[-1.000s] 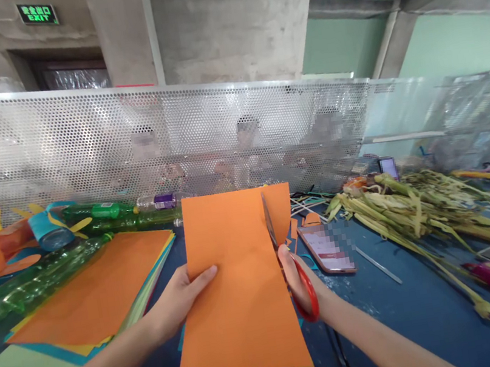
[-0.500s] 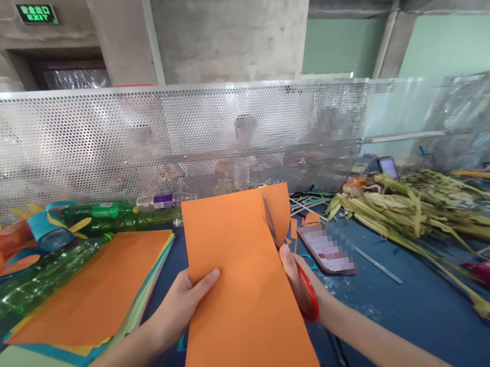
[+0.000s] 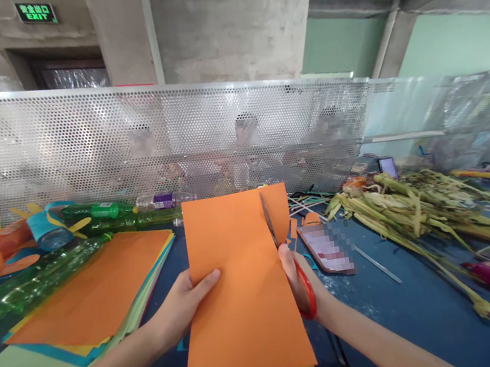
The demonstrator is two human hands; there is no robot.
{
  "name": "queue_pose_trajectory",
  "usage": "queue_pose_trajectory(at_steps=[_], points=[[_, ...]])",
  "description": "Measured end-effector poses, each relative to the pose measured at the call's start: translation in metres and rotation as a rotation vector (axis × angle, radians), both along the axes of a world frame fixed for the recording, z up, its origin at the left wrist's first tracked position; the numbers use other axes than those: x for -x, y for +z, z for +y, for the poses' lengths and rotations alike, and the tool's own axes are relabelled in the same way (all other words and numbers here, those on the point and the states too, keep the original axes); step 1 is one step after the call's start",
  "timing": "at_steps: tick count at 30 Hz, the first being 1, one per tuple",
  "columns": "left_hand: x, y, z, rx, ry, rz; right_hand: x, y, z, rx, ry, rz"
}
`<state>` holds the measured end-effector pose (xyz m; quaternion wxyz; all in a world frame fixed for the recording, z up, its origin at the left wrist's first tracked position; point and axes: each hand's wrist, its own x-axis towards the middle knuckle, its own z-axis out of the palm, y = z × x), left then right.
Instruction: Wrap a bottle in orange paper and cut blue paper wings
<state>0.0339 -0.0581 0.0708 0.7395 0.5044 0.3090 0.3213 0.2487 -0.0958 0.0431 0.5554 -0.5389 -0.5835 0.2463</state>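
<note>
Red-handled scissors (image 3: 310, 291) biting into orange paper (image 3: 240, 307)!
L grip (image 3: 185, 300) pinches paper's left edge, fingers hidden behind; R grip (image 3: 292, 276) clasps scissors, 2nd blade hard to see.

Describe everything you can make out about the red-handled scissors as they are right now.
The scissors have a glossy red handle loop, plastic by its look, and a slim grey blade that looks metal. The right hand grips them, hiding the pivot and part of the handle. The blade points forward, slanting slightly left, its tip near the far edge of the orange sheet. It lies against the sheet, whose right-hand part curves beside it. How far the blades are open cannot be told.
</note>
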Motion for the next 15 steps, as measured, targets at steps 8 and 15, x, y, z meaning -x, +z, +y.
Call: queue_pose_trajectory(at_steps=[8,15], points=[[-0.0009,-0.0005,0.0013,-0.003,-0.004,-0.013,0.0014,0.0057,-0.003,0.027,0.0,-0.004],[-0.0005,-0.0006,-0.0004,0.0,-0.004,0.004,0.003,0.0075,-0.0033,0.056,-0.012,0.019]])
